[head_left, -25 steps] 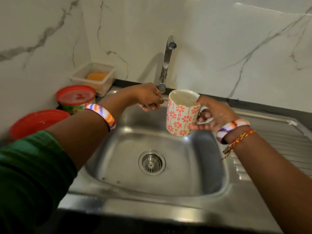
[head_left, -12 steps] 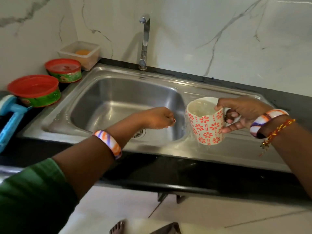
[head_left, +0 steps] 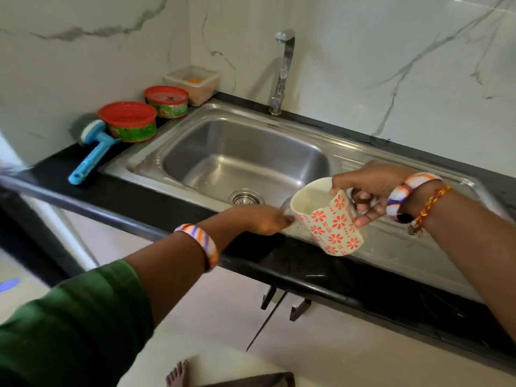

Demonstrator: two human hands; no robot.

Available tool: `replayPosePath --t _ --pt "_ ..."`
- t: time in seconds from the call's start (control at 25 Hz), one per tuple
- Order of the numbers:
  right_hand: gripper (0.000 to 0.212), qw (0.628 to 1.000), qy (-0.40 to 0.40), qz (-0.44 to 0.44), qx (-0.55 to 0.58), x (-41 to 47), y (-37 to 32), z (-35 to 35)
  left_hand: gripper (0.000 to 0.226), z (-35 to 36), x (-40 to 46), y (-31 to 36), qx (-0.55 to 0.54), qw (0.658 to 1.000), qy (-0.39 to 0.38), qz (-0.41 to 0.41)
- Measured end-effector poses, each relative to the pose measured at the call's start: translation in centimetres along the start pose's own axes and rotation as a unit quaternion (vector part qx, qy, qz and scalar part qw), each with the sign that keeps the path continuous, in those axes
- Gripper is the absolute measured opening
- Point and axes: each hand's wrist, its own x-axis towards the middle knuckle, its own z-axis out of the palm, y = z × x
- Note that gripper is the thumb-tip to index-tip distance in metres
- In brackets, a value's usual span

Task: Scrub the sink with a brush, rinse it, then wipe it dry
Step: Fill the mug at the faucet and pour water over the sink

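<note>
Fingers of the right hand [head_left: 368, 191] curl through the handle of a cream ceramic mug with red flower prints [head_left: 328, 219], thumb on the rim, holding it tilted with its mouth turned left and towards the basin. The left hand [head_left: 262, 219] reaches in just beside the mug's mouth at the near rim of the sink; its fingertips are hidden behind the mug, so I cannot tell whether they are straight or closed on anything.

The stainless steel sink with a drainboard on its right [head_left: 195, 127] sits in a black countertop [head_left: 156, 199], its long axis running left to right along the marble wall, drain near the front of the basin.

The blue plastic scrubbing brush with a grey bristle head [head_left: 89, 146] lies on the countertop left of the sink, untouched. Its long axis runs from far to near, head at the far end beside a red-lidded green tub [head_left: 128, 121], handle end pointing towards the near edge.

Judging by this, scrubbing looks finished or set aside, and the rinse is under way, with the mug apparently pouring water over the near rim. The steel shows wet patches. No cloth is visible, so wiping dry appears still to come.
</note>
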Motion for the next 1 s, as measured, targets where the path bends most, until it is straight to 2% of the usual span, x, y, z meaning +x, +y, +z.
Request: replayPosePath --t 0.2,0.28,0.44,0.48,0.6,0.76,0.88,1.0 --pt "0.016 0.993 -0.061 -0.071 0.072 1.4 -4.5 4.0 0.053 -3.2 -3.2 -9.4 0.097 0.978 0.049 -0.177" --pt "0.015 0.983 -0.067 -0.094 0.14 1.9 -5.4 5.2 0.051 -4.4 -4.6 -11.1 0.097 0.972 0.062 -0.205" --pt "0.014 0.96 -0.074 -0.125 0.241 2.1 -6.4 5.5 0.049 -6.1 -7.7 -14.0 0.002 0.955 0.197 -0.221" --pt "0.015 0.962 -0.07 -0.129 0.228 2.0 -6.7 5.1 0.051 -6.4 -8.4 -14.9 -0.002 0.952 0.197 -0.233" --pt "0.023 0.984 -0.054 -0.113 0.126 1.9 -7.8 4.4 0.057 -6.1 -9.4 -16.8 0.037 0.955 0.131 -0.262" --pt "0.036 0.996 -0.064 -0.056 0.003 2.7 -8.9 6.6 0.062 -6.2 -7.6 -17.9 0.117 0.958 0.106 -0.24" --pt "0.039 0.994 -0.096 -0.043 -0.019 3.6 -11.3 9.6 0.059 -6.8 -6.3 -19.6 0.128 0.965 0.075 -0.217" --pt "0.043 0.99 -0.138 -0.019 0.017 4.2 -14.7 12.0 0.063 -7.2 -5.2 -21.1 0.128 0.968 0.075 -0.201"
